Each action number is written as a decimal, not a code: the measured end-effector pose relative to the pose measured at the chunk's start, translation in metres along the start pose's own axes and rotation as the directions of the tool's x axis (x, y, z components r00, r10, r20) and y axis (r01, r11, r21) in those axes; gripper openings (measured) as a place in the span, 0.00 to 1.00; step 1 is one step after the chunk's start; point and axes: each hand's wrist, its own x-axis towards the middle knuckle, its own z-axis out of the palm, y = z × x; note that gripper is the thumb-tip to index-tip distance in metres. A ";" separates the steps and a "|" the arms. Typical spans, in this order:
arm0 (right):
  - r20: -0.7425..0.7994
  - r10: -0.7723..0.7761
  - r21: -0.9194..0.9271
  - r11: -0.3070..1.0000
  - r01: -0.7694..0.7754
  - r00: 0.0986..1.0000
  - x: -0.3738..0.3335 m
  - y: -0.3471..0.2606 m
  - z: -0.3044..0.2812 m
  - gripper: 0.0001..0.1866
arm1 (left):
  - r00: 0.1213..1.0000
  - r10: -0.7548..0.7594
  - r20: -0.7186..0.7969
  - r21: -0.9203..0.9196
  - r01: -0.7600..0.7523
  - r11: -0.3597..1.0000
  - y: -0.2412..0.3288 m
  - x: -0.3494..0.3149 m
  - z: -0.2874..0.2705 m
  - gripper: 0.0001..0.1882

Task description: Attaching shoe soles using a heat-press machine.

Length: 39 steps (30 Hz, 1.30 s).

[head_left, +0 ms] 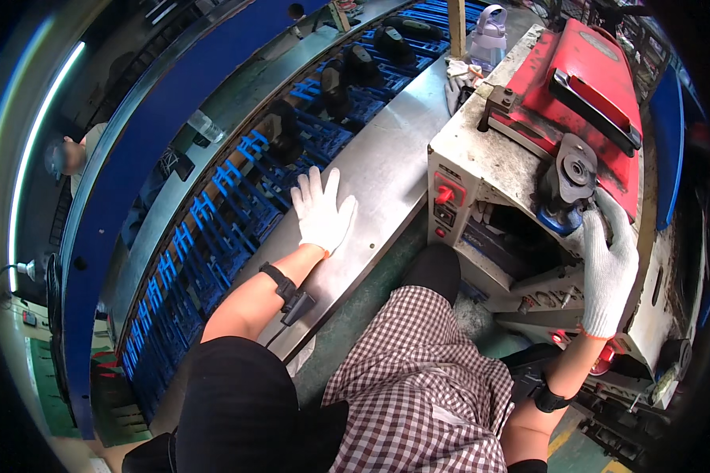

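Note:
My left hand, in a white knit glove, lies with fingers spread at the edge of a bare metal worktop and holds nothing. At the right, my white-gloved right hand has its fingers closed at the side of a dark shoe. Its grey sole, with a ringed round pattern, faces up, and a blue part shows underneath. The shoe is at the front edge of a worn, cream-coloured machine with a red lid. My fingertips are partly hidden behind the shoe.
Left of the worktop runs a conveyor of blue slatted racks carrying several dark shoes. A clear bottle with a lilac lid stands behind the machine. A red switch sits on its front panel. Another person is beyond the blue beam.

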 end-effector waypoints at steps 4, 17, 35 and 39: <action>0.006 0.022 0.027 0.999 -0.022 1.000 0.000 0.000 0.000 0.18 | 0.994 0.001 0.112 -0.026 0.002 1.000 0.001 0.007 -0.009 0.33; -0.042 -0.094 -0.031 0.995 0.093 0.995 0.000 0.011 0.003 0.17 | 0.998 0.063 0.008 0.047 -0.063 0.997 0.003 0.003 -0.004 0.30; 0.026 0.046 0.070 0.996 -0.048 0.999 -0.003 -0.004 -0.003 0.17 | 1.000 0.027 0.010 -0.098 -0.026 0.995 -0.011 -0.002 0.011 0.32; 0.003 -0.017 0.039 0.999 0.017 1.000 0.001 0.004 0.000 0.17 | 0.999 0.033 -0.006 -0.097 -0.033 0.995 -0.011 0.000 0.014 0.31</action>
